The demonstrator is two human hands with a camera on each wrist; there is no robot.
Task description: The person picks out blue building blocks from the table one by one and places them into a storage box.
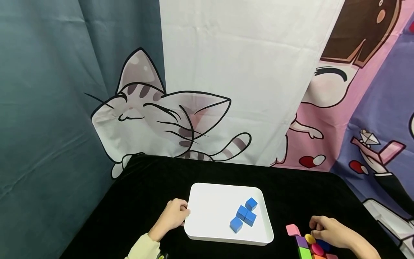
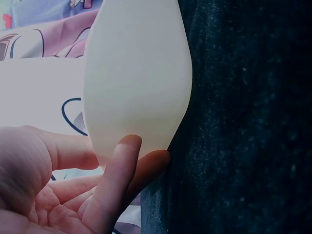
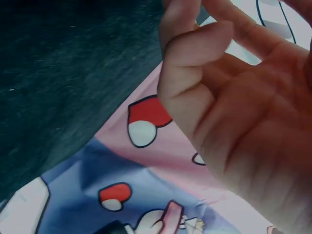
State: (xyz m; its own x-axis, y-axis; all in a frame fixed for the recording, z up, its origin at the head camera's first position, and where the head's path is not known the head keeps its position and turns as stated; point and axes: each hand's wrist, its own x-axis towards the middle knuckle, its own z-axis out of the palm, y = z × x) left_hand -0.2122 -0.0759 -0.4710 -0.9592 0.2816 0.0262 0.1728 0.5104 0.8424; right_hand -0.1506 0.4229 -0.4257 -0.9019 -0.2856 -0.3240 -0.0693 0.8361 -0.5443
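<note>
Nearest the camera, at the bottom right of the head view, lies a cluster of coloured pieces (image 1: 307,246) on the black tabletop (image 1: 145,187): a pink block (image 1: 292,229), a purple block (image 1: 301,241), a green block (image 1: 304,253), a yellow disc (image 1: 309,238), a red disc (image 1: 317,249) and a dark blue piece (image 1: 324,245) partly under the hand. More pieces run off the lower edge, so their full count cannot be told.

The right hand (image 1: 330,232) rests over this cluster with its fingers curled down toward the yellow disc. Whether its grip has closed on any piece cannot be told; the right wrist view shows only bent fingers (image 3: 195,63) against the printed backdrop, with nothing visible between them.

The white tray (image 1: 207,212) sits in the middle of the tabletop, well apart from the cluster. It holds four blue cubes (image 1: 244,214), grouped together toward its right side and touching one another in a loose diagonal run.

The left hand (image 1: 173,216) is at the tray's left rim, forearm in a pale sleeve (image 1: 143,248) coming up from the lower edge. In the left wrist view its fingertips (image 2: 127,146) press against the tray's outer wall (image 2: 136,83), fingers nearly straight rather than wrapped round it, so this grip is open and only touching.
</note>
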